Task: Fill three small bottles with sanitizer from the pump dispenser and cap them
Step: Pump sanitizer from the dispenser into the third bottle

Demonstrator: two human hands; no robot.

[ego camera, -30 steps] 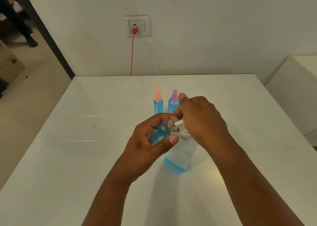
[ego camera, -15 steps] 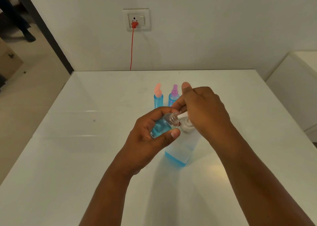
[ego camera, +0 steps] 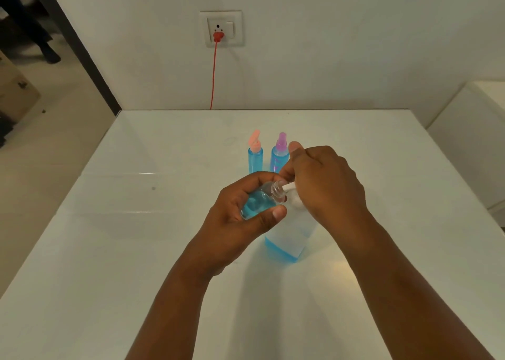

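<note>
Gripping a small open bottle tilted on its side, the left hand curls fingers and thumb around it, its mouth against the dispenser's white nozzle. Blue liquid partly fills this bottle. The right hand sits on top of the pump dispenser, fingers curled over the pump head; how firmly they close on it is hard to tell. The dispenser stands on the white table, a low band of blue at its base. Just beyond the dispenser stand two filled bottles, one with a pink flip cap standing open, one with a purple spray top. Farther behind, a red cord hangs from a wall socket.
</note>
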